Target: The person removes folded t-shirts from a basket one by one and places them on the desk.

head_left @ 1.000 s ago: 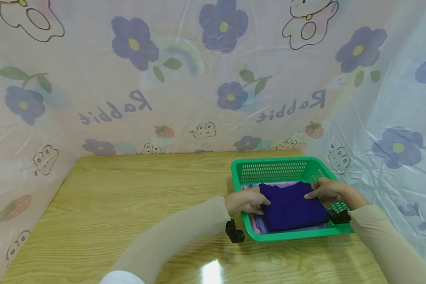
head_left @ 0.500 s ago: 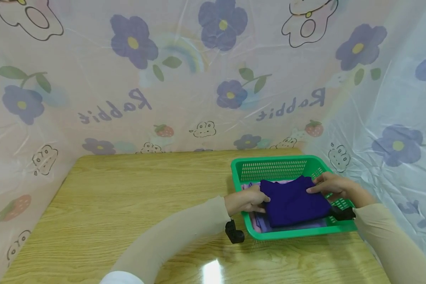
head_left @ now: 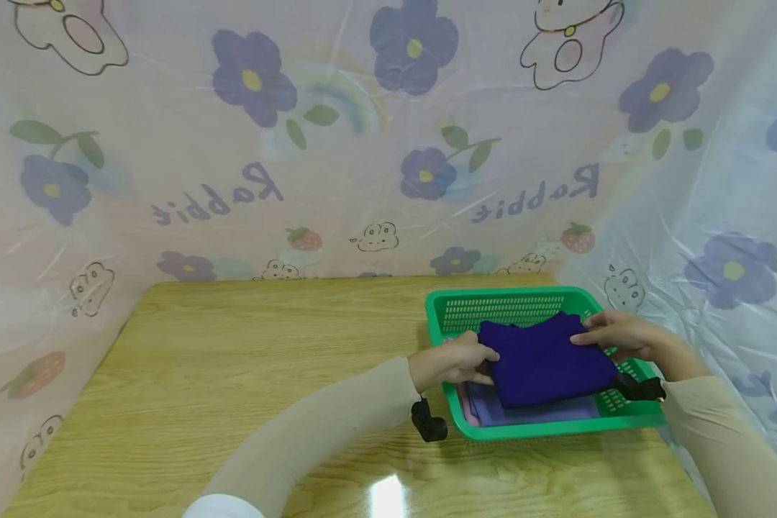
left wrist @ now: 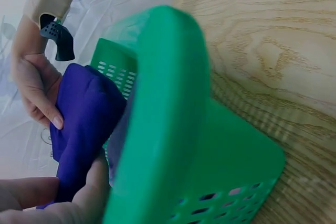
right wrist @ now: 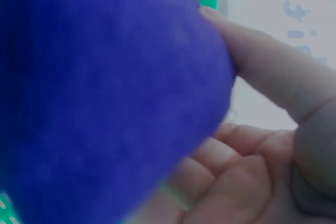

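A folded dark purple garment (head_left: 547, 363) is held flat between both hands, over the green plastic basket (head_left: 514, 433). My left hand (head_left: 460, 357) pinches its left edge, thumb on top and fingers beneath, as the left wrist view also shows. On the far side my right hand (head_left: 631, 337) grips the right edge; in the right wrist view the thumb (right wrist: 262, 59) lies on the cloth (right wrist: 121, 93) and the fingers run under it. Beneath the garment, lighter lavender folded cloth (head_left: 534, 413) lies in the basket, with a bit of pink at its left side.
The basket stands at the right of a wooden table (head_left: 252, 345), near a printed curtain (head_left: 337, 180) that hangs at the back and both sides. A black wrist camera (head_left: 429, 423) sits by the basket's left front rim, another (head_left: 641, 388) overlaps its right rim.
The purple garment has risen and shifted slightly right and back, showing more of the lavender cloth below. Both hands keep their grip and move up with it.
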